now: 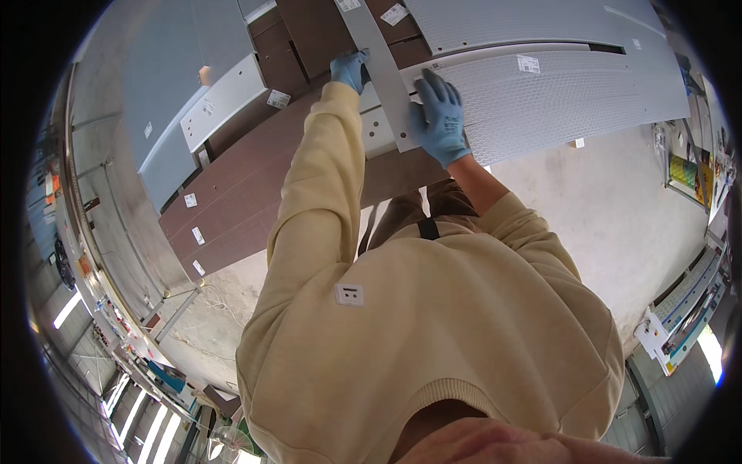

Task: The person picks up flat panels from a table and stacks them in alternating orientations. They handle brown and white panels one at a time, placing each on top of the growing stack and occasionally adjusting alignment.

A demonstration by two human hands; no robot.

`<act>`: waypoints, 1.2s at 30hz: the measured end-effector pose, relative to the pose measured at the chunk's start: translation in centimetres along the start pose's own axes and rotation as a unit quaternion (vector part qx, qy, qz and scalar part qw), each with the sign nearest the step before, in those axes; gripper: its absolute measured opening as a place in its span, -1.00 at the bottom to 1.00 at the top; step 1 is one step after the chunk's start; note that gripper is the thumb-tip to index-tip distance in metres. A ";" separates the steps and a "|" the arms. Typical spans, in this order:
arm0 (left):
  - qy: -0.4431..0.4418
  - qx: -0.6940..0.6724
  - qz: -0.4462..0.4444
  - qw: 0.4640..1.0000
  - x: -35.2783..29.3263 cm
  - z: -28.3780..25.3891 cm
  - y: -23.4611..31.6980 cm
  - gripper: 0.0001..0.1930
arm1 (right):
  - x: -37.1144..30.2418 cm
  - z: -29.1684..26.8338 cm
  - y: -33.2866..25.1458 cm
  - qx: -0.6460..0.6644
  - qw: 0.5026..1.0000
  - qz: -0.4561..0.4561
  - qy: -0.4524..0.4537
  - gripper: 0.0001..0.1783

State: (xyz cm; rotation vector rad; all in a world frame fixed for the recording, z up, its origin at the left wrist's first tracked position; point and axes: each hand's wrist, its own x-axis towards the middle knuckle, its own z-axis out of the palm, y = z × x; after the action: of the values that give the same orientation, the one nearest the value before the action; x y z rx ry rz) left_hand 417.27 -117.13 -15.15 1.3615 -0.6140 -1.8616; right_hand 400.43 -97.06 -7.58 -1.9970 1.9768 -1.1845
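A narrow flat grey metal strip [389, 81] lies lengthwise in front of me, across several larger sheet-metal panels. My left hand [352, 71], in a blue glove, grips the strip's left edge with curled fingers. My right hand [442, 120], gloved in blue with dark fingertips, is beside the strip's right edge near its close end. Its fingers are stretched out and apart, slightly smeared by motion. The thumb is close to the strip's edge; whether it touches, I cannot tell. Under and right of that hand is a grey textured panel [556, 100].
Brown panels [247, 185] with white labels spread to the left. A white bent metal piece [224, 104] and a blue-grey panel [178, 54] lie at the far left. Another textured panel [525, 23] is at the far right. Shelving with goods [692, 178] stands at the right edge.
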 end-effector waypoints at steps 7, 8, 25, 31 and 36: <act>0.023 0.309 0.117 0.944 4.4 -2.0 -1.1 -0.69 | -4.3 -2.8 1.4 -0.052 0.998 0.027 -0.021 -0.54; 0.012 0.282 0.134 0.950 4.6 -2.0 -1.1 -0.67 | -4.6 -2.9 1.3 -0.056 0.998 0.022 -0.031 -0.51; 0.154 0.637 0.130 0.744 -0.9 3.8 3.2 -0.59 | -6.9 -2.8 -0.2 -0.094 0.986 0.010 -0.140 -0.12; 0.166 0.641 0.166 0.731 -1.3 4.3 2.4 -0.64 | -7.5 -2.2 0.1 -0.080 0.989 -0.030 -0.120 -0.13; 0.184 0.617 0.153 0.750 -0.7 4.8 2.3 -0.69 | -7.7 -1.5 0.2 -0.081 0.976 -0.062 -0.192 -0.24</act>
State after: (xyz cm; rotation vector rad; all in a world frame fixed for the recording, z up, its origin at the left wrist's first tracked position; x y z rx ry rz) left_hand 413.47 -118.16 -11.47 2.1295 -1.8869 -0.7147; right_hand 400.53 -89.62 -10.11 -2.2472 1.8245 -0.6038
